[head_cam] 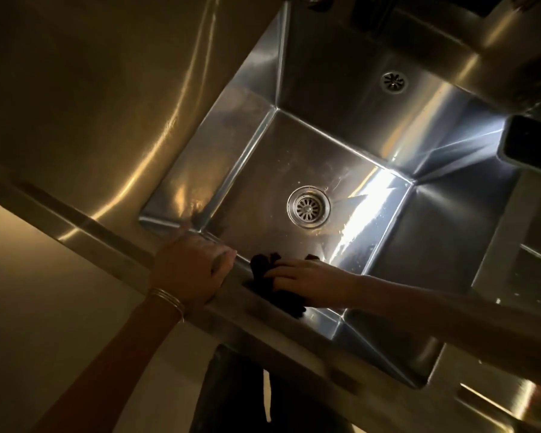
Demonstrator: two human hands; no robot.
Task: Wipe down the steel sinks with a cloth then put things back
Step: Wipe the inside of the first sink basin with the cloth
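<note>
Shiny square steel sink (294, 157) has the dark bunched cloth (263, 267) pressed under the flat right hand (306, 279), which should rub firmly along the wall while the left hand (194, 270) grips the rim (113, 242) just beside it.

Dim amber light, steel counter (75, 98) gleaming at left, pale floor (28, 292) beneath its edge
</note>
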